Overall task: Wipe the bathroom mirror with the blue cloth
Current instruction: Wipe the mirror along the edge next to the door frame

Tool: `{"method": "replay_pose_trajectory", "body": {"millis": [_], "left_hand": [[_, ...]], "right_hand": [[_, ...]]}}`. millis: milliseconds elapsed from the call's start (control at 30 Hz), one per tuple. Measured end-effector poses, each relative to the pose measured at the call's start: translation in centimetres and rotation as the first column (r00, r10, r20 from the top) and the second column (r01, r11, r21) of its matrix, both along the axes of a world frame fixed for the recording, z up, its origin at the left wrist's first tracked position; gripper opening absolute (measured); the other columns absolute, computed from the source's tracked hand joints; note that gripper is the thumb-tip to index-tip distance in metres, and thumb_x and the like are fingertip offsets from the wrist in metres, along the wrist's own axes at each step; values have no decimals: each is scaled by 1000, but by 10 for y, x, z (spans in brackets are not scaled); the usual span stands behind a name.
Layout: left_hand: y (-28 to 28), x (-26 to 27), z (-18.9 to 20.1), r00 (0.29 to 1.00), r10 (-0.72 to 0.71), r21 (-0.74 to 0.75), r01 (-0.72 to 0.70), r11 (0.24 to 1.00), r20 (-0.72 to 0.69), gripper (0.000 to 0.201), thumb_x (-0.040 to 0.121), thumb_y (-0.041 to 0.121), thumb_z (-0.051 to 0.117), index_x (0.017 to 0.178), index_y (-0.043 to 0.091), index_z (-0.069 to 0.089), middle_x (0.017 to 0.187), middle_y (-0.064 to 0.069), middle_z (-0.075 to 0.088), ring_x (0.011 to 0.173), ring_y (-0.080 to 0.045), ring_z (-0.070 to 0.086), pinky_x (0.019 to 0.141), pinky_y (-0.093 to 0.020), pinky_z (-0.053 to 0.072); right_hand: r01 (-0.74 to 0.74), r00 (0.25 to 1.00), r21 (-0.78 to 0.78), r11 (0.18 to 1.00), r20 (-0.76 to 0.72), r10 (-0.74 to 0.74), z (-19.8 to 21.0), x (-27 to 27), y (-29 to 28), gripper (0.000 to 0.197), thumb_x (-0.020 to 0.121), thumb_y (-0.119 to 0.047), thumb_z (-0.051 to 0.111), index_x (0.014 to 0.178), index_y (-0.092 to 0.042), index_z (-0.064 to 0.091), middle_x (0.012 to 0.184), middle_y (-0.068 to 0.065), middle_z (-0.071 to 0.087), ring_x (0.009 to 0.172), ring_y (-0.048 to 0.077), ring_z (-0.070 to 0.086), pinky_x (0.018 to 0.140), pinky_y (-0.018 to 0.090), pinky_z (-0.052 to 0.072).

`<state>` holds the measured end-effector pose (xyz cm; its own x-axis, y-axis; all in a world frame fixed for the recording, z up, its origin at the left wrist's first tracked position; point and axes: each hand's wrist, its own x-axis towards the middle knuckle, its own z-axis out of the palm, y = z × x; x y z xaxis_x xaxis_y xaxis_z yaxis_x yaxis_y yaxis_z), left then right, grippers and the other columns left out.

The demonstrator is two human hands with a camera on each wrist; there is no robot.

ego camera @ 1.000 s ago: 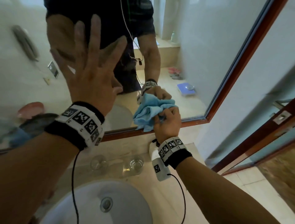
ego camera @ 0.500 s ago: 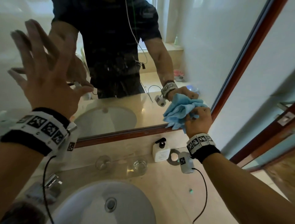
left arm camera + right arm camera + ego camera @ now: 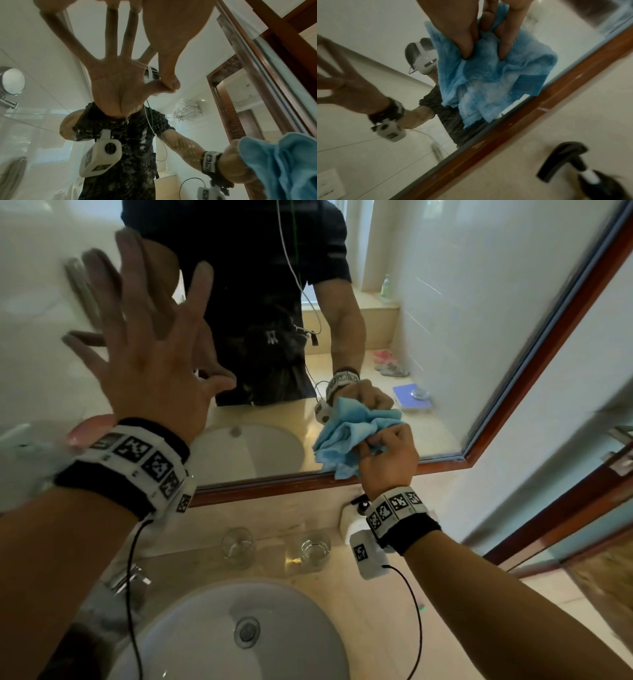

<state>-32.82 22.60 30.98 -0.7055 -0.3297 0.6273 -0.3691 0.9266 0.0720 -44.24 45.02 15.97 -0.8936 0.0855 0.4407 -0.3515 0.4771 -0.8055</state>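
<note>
The blue cloth [image 3: 349, 436] is bunched in my right hand [image 3: 387, 453], which grips it and holds it against the bathroom mirror [image 3: 445, 320] just above its brown wooden frame [image 3: 274, 484]. In the right wrist view my fingers [image 3: 467, 40] dig into the blue cloth [image 3: 488, 74], whose lower edge hangs by the frame [image 3: 539, 108]. My left hand [image 3: 147, 347] is spread flat on the glass higher up and to the left, holding nothing. In the left wrist view its thumb [image 3: 168, 60] meets its own reflection, and the blue cloth [image 3: 283, 169] shows at bottom right.
Below the mirror lies a beige counter with a white sink basin [image 3: 191, 628], a chrome faucet [image 3: 133, 577], two clear glasses [image 3: 238, 546] [image 3: 315, 549] and a white soap dispenser [image 3: 349, 522] with a black pump [image 3: 565, 155]. A wooden door frame [image 3: 565, 508] stands at the right.
My right hand slid the cloth along the mirror's bottom edge toward the right corner, then back to the left. My left hand stays spread on the glass.
</note>
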Motion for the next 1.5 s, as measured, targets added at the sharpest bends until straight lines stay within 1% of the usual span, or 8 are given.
{"method": "replay_pose_trajectory", "body": {"millis": [133,367,633,767,967,1167,1333,1500], "left_hand": [[1,3,-1,1000,14,-6,-14,1000,-16,116,64,53,80,152,51,4,164,-14,-4,149,-41,-3,99,-83,14],[-3,1,-4,1000,24,-12,-25,1000,-11,115,65,55,78,153,50,4,164,-13,-5,150,-40,-4,98,-83,14],[-6,1,-5,1000,19,-9,-19,1000,6,115,66,55,78,152,50,3,164,-11,-7,149,-41,-6,98,-83,14],[-7,0,-6,1000,20,-10,-20,1000,-1,114,66,56,78,153,50,4,164,-12,-7,149,-41,-6,99,-83,13],[-6,0,-7,1000,21,-16,-22,1000,-19,113,65,56,78,153,50,7,164,-14,-4,149,-41,-3,98,-84,13],[-5,1,-7,1000,15,-19,-15,1000,-18,114,65,55,78,153,50,6,164,-14,-4,149,-41,-4,98,-84,14],[-7,0,-7,1000,17,-11,-17,1000,-10,114,67,52,79,152,51,3,164,-10,-6,150,-40,-5,99,-83,11],[-8,-1,-10,1000,20,-30,-21,999,-16,112,68,54,78,152,51,4,164,-11,-4,149,-42,-2,97,-84,14]], "right_hand": [[-60,998,70,996,-18,62,1,13,-35,14,74,-13,76,67,-13,64,87,-5,47,82,26,53,68,30,43],[-27,999,148,989,-16,30,-1,19,-54,7,75,-12,74,71,-12,68,87,-7,46,85,25,51,68,25,35],[30,999,141,989,-34,-25,-1,9,-27,11,73,-14,76,73,-12,66,93,4,56,83,25,56,70,23,36],[128,990,73,989,-62,-124,1,-5,2,10,71,-7,77,74,-6,67,96,13,60,85,28,59,72,8,31],[114,989,-6,993,-93,-114,25,-15,22,14,69,-9,82,77,-5,70,98,11,61,86,24,61,77,28,49],[35,978,-60,998,-204,-47,68,-3,-17,15,71,-20,83,75,-11,72,90,-3,57,75,7,51,68,9,36],[9,984,-1,1000,-175,-9,66,2,-38,14,74,-29,76,70,-18,69,75,1,68,73,29,62,69,39,53],[16,999,70,997,-35,-13,21,9,-44,18,73,-29,77,65,-16,68,68,3,69,73,32,62,64,30,46]]}}
